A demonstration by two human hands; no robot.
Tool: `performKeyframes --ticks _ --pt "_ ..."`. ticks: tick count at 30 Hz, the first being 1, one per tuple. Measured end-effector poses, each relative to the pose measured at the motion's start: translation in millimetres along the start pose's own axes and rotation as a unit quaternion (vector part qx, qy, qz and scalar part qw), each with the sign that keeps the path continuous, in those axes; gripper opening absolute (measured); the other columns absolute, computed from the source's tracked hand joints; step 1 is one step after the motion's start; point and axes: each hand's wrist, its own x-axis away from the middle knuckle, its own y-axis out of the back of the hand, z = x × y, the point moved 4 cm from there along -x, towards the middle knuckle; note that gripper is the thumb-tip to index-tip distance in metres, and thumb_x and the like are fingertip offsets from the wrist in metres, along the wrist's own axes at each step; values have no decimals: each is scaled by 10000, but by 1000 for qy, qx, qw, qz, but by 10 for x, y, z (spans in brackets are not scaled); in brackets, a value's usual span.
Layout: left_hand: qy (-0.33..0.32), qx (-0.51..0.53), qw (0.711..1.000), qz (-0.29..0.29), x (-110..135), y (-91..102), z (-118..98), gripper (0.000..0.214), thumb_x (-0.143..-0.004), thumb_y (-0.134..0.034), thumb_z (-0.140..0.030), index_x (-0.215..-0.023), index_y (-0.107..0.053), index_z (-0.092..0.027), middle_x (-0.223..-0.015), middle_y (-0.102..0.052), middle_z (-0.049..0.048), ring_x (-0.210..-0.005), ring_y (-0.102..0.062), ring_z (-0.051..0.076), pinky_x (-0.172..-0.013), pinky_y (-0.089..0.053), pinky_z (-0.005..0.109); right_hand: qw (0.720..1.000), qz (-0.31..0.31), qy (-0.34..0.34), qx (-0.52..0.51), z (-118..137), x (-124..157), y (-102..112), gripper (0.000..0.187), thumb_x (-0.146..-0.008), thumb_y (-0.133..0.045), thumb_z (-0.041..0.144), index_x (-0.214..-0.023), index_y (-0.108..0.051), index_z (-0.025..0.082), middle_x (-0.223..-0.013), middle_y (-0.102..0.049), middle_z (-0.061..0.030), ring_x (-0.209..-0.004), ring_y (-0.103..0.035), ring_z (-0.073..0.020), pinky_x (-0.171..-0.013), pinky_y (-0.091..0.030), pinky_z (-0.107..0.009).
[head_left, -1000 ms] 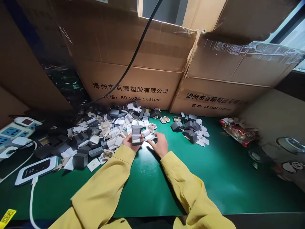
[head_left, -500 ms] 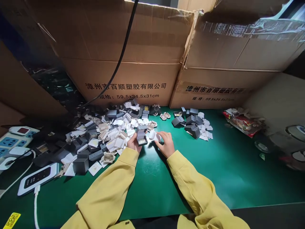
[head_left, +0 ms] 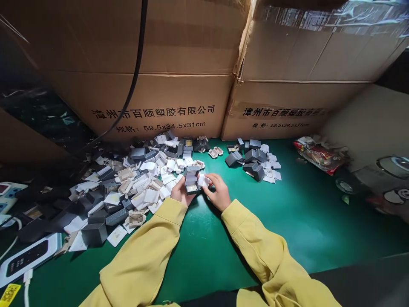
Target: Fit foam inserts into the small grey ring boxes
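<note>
My left hand (head_left: 179,192) grips a small grey hinged box (head_left: 192,181), lid up, with a pale insert showing inside. My right hand (head_left: 217,190) is right beside it, fingers pinched on a small white card (head_left: 202,179) at the box's right edge. Both arms wear yellow sleeves. Just left of my hands lies a big heap of grey boxes and white and beige cards (head_left: 128,187) on the green mat (head_left: 287,221).
A smaller group of grey boxes and white cards (head_left: 254,162) sits right of centre. Two large cardboard cartons (head_left: 166,98) wall off the back. A red wrapper (head_left: 319,155) lies at right. A white device (head_left: 25,258) and power strip (head_left: 8,189) lie at left.
The view has tilted down and shifted. My right hand has moved in against the box, bringing the white card to its right edge. The left hand keeps hold of the open box.
</note>
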Motion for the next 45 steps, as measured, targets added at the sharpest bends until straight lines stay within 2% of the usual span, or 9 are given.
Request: performKeyframes --ticks 5,17,22,27,29,32,36,40,45 --pt "12 -3 1000 -16 28 0 -1 330 -852 -455 -287 -1110 -568 -115 -967 -668 109 -906 -622 239 -792 -494 376 1000 -3 14 8 12 -7 5 356 -781 -547 240 -1136 -548 213 -1099 -579 -85 -971 -563 -189 -811 -497 -316" --pt "30 -15 999 -37 63 0 35 314 -858 -451 -252 -1113 -570 -112 -927 -682 95 -857 -636 218 -775 -504 337 1000 20 -7 -13 -19 8 -16 476 -747 -570 254 -1218 -520 202 -1077 -565 -91 -891 -578 -177 -800 -506 -303" --pt "32 -31 999 -32 51 32 29 335 -825 -505 -233 -1132 -560 -111 -952 -674 101 -910 -628 235 -807 -490 348 999 29 -20 9 -75 24 -32 428 -746 -563 239 -1173 -546 205 -1079 -564 -86 -920 -568 -182 -816 -493 -299" --pt "-8 -54 999 4 -26 70 -3 341 -796 -544 -231 -1119 -559 -124 -985 -660 104 -963 -605 223 -824 -481 324 998 -17 -58 33 -134 -38 108 371 -716 -615 280 -1073 -604 181 -1027 -619 -88 -951 -541 -219 -878 -447 -375" --pt "-28 -64 997 19 -56 94 -9 373 -772 -585 -236 -1132 -547 -148 -1001 -650 91 -966 -596 218 -806 -484 314 993 -34 -115 -6 -198 -52 141 386 -701 -634 324 -1058 -616 177 -977 -633 -79 -862 -556 -201 -820 -470 -369" --pt "-25 -84 996 18 -74 136 6 418 -740 -645 -243 -1143 -539 -204 -1042 -624 65 -941 -589 195 -770 -486 291 969 -45 -202 -134 -287 -43 103 430 -679 -649 351 -1065 -609 167 -880 -620 -53 -697 -554 -139 -693 -500 -304" --pt "-17 -133 991 8 -53 142 18 449 -684 -713 -245 -1105 -560 -262 -1027 -599 32 -872 -581 166 -726 -501 296 942 -69 -198 -262 -256 -34 34 400 -663 -662 338 -1020 -605 167 -980 -580 -68 -750 -564 -130 -681 -506 -270" --pt "-27 -179 983 3 -35 115 22 462 -643 -746 -256 -1076 -584 -265 -1062 -576 36 -876 -565 172 -700 -507 301 943 -41 -193 -267 -189 -18 -5 403 -674 -652 348 -1037 -597 181 -974 -600 -62 -785 -567 -142 -725 -503 -290" --pt "-44 -191 981 4 -35 105 41 486 -622 -758 -280 -1079 -594 -256 -1115 -578 41 -985 -543 228 -753 -484 337 969 11 -164 -187 -137 -4 -21 390 -702 -630 357 -1053 -604 189 -952 -614 -53 -761 -544 -140 -704 -493 -287"
